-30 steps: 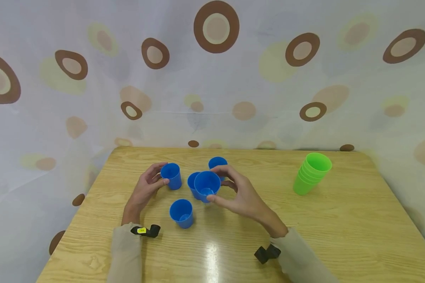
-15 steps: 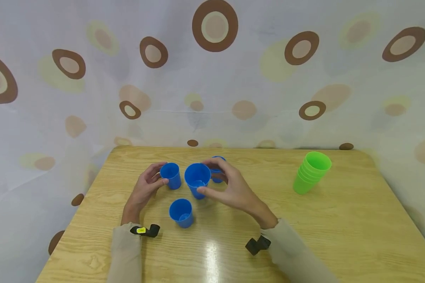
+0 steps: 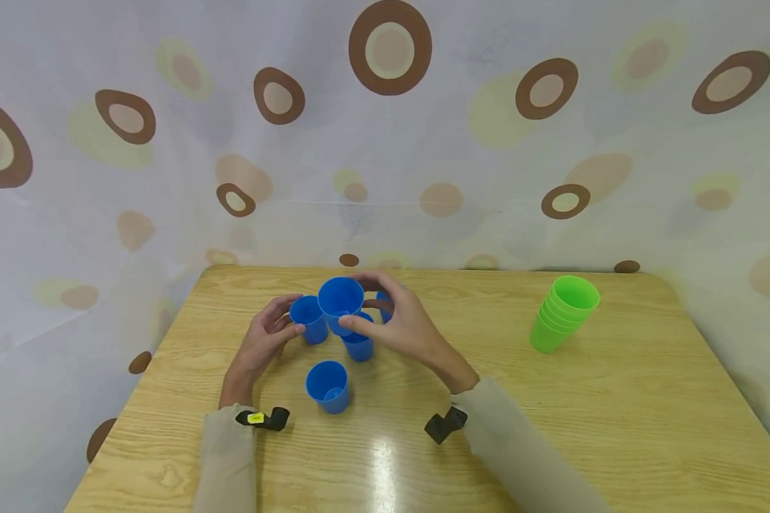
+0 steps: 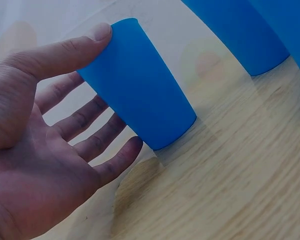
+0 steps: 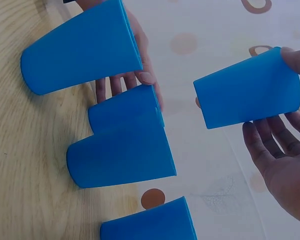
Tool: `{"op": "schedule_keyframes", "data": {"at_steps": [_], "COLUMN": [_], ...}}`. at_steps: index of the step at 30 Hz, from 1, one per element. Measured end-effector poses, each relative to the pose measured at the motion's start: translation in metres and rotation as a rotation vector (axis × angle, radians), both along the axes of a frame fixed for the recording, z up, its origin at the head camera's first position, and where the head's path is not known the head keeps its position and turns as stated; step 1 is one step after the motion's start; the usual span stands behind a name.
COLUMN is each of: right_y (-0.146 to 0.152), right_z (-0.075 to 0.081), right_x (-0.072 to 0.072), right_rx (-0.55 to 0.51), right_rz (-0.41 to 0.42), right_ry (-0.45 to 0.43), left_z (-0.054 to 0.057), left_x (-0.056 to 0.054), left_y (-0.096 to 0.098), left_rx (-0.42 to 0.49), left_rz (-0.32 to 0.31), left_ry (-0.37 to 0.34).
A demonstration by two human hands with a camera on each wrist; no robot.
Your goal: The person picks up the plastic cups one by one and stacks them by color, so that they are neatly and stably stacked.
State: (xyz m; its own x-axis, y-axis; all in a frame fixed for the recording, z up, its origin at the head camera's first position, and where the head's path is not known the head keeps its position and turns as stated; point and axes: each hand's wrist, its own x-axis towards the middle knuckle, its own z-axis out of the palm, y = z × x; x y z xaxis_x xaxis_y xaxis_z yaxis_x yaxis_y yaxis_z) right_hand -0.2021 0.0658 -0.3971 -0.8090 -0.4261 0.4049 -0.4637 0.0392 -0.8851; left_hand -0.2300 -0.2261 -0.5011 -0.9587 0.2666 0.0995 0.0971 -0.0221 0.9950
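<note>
My left hand (image 3: 263, 342) holds an upright blue plastic cup (image 3: 314, 329) by its sides, thumb near the rim. In the left wrist view this cup's base is on the wood. My right hand (image 3: 406, 322) grips a second blue cup (image 5: 250, 92), which is raised off the table with its mouth up. From the head view the raised cup overlaps the left-hand cup and a standing blue cup (image 3: 359, 349) below it. Another blue cup (image 3: 329, 390) stands nearer the person. Behind my right fingers is one more blue cup (image 3: 385, 308), partly hidden.
On the right side of the wooden table (image 3: 616, 413) stands a leaning-looking stack of nested green cups (image 3: 561, 317). A patterned cloth (image 3: 455, 128) hangs behind the table's far edge. Each sleeve carries a black wrist camera (image 3: 445, 425).
My right hand has carried its blue cup leftward and upward, toward the left-hand cup, passing over the middle cup. The left hand and standing cups have stayed put.
</note>
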Motion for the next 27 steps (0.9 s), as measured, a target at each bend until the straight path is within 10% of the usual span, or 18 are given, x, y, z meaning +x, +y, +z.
{"op": "schedule_keyframes", "data": {"at_steps": [27], "right_y": [-0.035], "right_z": [-0.007], "right_x": [-0.034], "right_rx": [0.002], "right_rz": [-0.012], "right_ry": [-0.036], "left_z": [-0.003], "left_x": [-0.001], "left_y": [-0.004], "left_rx": [0.017], "left_rz": [-0.035], "left_ry": [0.012]}}
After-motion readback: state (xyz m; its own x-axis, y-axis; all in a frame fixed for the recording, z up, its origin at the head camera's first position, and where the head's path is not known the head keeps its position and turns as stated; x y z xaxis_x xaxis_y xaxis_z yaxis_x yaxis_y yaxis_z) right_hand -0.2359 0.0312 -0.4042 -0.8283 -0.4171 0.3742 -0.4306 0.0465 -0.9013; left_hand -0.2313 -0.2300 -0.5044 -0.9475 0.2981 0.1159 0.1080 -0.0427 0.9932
